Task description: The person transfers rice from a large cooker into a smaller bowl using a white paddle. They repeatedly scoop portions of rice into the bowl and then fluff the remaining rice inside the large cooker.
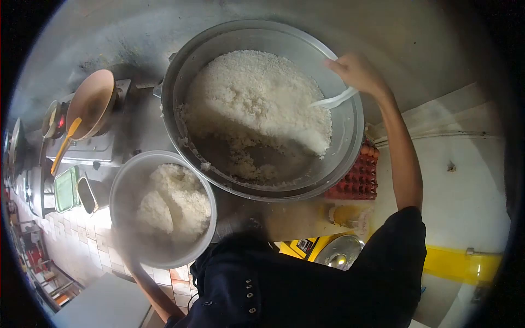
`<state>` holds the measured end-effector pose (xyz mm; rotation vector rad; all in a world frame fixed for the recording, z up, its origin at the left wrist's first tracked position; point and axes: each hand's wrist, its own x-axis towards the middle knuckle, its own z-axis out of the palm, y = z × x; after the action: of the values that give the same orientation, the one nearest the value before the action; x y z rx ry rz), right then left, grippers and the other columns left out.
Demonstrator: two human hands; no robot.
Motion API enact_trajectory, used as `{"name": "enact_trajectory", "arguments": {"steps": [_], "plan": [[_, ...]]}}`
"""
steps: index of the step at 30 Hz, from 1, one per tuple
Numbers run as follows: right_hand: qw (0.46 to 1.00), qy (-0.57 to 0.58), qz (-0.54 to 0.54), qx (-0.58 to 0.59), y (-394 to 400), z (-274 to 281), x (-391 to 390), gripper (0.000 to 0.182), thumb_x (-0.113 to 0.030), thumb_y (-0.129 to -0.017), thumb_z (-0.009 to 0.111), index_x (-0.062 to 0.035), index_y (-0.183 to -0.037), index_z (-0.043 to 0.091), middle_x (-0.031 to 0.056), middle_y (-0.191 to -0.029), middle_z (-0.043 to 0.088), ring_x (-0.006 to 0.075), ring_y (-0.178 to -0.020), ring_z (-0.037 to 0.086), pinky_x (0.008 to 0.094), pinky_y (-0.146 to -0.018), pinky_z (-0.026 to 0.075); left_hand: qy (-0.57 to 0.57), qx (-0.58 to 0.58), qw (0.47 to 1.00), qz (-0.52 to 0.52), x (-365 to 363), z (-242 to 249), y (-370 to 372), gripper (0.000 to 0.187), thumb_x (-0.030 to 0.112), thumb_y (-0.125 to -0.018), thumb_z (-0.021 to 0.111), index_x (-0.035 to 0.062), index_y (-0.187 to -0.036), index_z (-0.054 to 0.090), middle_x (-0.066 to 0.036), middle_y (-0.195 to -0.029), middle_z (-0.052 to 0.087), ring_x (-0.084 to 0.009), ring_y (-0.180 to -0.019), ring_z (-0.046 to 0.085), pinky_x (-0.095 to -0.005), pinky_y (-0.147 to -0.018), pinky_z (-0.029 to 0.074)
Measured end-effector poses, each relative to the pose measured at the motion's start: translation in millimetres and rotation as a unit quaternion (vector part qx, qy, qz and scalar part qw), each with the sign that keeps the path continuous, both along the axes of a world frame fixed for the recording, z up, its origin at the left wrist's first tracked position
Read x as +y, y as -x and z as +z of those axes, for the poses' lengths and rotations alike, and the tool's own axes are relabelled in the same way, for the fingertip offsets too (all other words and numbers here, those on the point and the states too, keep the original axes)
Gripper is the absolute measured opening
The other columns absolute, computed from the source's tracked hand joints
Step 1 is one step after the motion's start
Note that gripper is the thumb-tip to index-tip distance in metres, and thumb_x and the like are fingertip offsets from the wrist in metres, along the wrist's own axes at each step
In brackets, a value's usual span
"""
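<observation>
Right grip: the right hand (356, 74) is closed around the handle of a white spoon (334, 100), held at the far rim of the large pot (350, 147).
Spoon: a pale, smooth, plastic-looking paddle is angled down into the heap, its blade touching the cooked rice (262, 98); the slant appears suited to scraping rice away from the wall.
Rice in pot: a white, clumped, grainy mass is piled against the far and right side, while the near part of the pot floor is bared and only scattered lumps are left there.
Large pot: a round, wide vessel of dull grey metal is seen, with a thick rolled rim and steam-hazed walls.
Left grip: the left hand (128, 249) is blurred beneath the bowl (123, 188); it appears to support the bowl from below, but whether the fingers are clenched cannot be told.
Bowl: a round metal basin, partly filled with rice, is kept just beside the pot's near rim, probably so that little is spilled between the two.
Beyond: a brown wok (93, 104) with an orange-handled utensil (65, 145) is set on a burner to the left; a red egg tray (358, 177) lies to the right of the pot, partly tucked under its rim.
Clothing: a dark sleeve (394, 246) and buttoned dark garment fill the lower edge.
</observation>
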<state>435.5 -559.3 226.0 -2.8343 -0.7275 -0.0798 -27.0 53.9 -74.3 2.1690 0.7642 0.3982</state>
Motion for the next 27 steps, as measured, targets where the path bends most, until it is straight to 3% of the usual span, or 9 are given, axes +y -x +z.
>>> {"name": "enact_trajectory", "arguments": {"steps": [5, 7, 11, 14, 16, 19, 23, 25, 27], "plan": [[0.999, 0.027, -0.019, -0.002, -9.6, -23.6, 12.9, 0.062, -0.04, -0.092, 0.059, -0.0002, -0.051, 0.035, 0.0017, -0.048, 0.024, 0.0135, -0.046, 0.024, 0.037, -0.043, 0.026, -0.052, -0.004, 0.998, -0.033, -15.4, 19.3, -0.2, 0.044, 0.033, -0.101, 0.039, -0.0008, -0.126, 0.051, -0.014, -0.112, 0.058, -0.0214, -0.099, 0.056, -0.0341, -0.085, 0.046], [0.999, 0.03, -0.023, 0.011, -17.8, -31.7, 15.5, 0.062, -0.038, -0.092, 0.059, 0.0006, -0.051, 0.035, 0.0032, -0.048, 0.023, 0.0139, -0.046, 0.024, 0.0371, -0.043, 0.027, 0.141, 0.005, 0.99, 0.021, -27.9, 38.6, -8.9, 0.045, 0.035, -0.101, 0.04, -0.0005, -0.127, 0.05, -0.012, -0.112, 0.058, -0.0208, -0.099, 0.056, -0.0338, -0.084, 0.046], [0.999, 0.034, -0.015, 0.012, -27.5, -47.7, 17.0, 0.061, -0.037, -0.093, 0.058, 0.0015, -0.051, 0.037, 0.0042, -0.048, 0.023, 0.0143, -0.046, 0.024, 0.0376, -0.043, 0.027, 0.104, -0.028, 0.99, 0.087, -42.3, 45.4, -12.9, 0.047, 0.036, -0.1, 0.043, -0.0009, -0.129, 0.049, -0.012, -0.113, 0.058, -0.0205, -0.099, 0.056, -0.0342, -0.083, 0.046], [0.998, 0.043, -0.034, 0.037, -29.5, -53.4, 15.8, 0.06, -0.037, -0.093, 0.058, 0.0027, -0.053, 0.039, 0.0062, -0.049, 0.023, 0.0151, -0.046, 0.025, 0.0379, -0.044, 0.029, 0.248, -0.073, 0.96, 0.102, -44.8, 46.9, -10.3, 0.05, 0.037, -0.099, 0.046, -0.0002, -0.132, 0.048, -0.013, -0.123, 0.054, -0.0215, -0.108, 0.054, -0.0351, -0.09, 0.045], [0.998, 0.038, -0.034, 0.034, -32.1, -60.3, 5.1, 0.059, -0.037, -0.093, 0.058, 0.0034, -0.054, 0.039, 0.007, -0.049, 0.025, 0.0156, -0.047, 0.025, 0.0379, -0.045, 0.03, 0.206, -0.061, 0.949, 0.229, -63.5, 63.4, -23.1, 0.051, 0.037, -0.099, 0.046, 0.001, -0.135, 0.047, -0.014, -0.133, 0.047, -0.0229, -0.117, 0.049, -0.0357, -0.097, 0.041], [0.998, 0.057, -0.027, 0.002, -34.1, -56.7, 0.5, 0.058, -0.037, -0.094, 0.057, 0.0041, -0.056, 0.04, 0.0076, -0.049, 0.026, 0.0164, -0.046, 0.026, 0.0379, -0.045, 0.03, 0.193, -0.019, 0.972, 0.13, -52.3, 62.3, -16.5, 0.052, 0.038, -0.099, 0.046, 0.0019, -0.137, 0.045, -0.014, -0.139, 0.041, -0.0239, -0.123, 0.045, -0.0359, -0.102, 0.038], [0.999, 0.037, -0.008, -0.004, -66.4, -70.5, 9.2, 0.058, -0.038, -0.094, 0.057, 0.0033, -0.056, 0.039, 0.0083, -0.049, 0.026, 0.017, -0.046, 0.026, 0.0382, -0.045, 0.03, 0.226, -0.019, 0.959, 0.171, -60.6, 73.0, -25.1, 0.052, 0.037, -0.099, 0.046, 0.0006, -0.137, 0.045, -0.015, -0.134, 0.046, -0.0245, -0.12, 0.047, -0.0356, -0.1, 0.039], [0.998, 0.009, 0.065, -0.016, -82.9, -68.5, 25.0, 0.058, -0.037, -0.094, 0.056, 0.0026, -0.056, 0.038, 0.0086, -0.049, 0.026, 0.0172, -0.046, 0.025, 0.0378, -0.044, 0.03, 0.116, -0.06, 0.99, 0.053, -49.4, 57.9, -18.3, 0.05, 0.036, -0.099, 0.046, -0.0008, -0.132, 0.048, -0.014, -0.123, 0.054, -0.0235, -0.112, 0.052, -0.035, -0.095, 0.042], [0.996, -0.012, 0.08, -0.033, -91.9, -72.9, 41.1, 0.057, -0.036, -0.094, 0.056, 0.0022, -0.056, 0.039, 0.0094, -0.048, 0.027, 0.0181, -0.045, 0.025, 0.038, -0.044, 0.03, 0.106, -0.056, 0.991, 0.06, -39.2, 42.8, -14.4, 0.048, 0.035, -0.099, 0.046, -0.0011, -0.13, 0.05, -0.013, -0.118, 0.056, -0.0227, -0.107, 0.054, -0.0344, -0.092, 0.043]]}}
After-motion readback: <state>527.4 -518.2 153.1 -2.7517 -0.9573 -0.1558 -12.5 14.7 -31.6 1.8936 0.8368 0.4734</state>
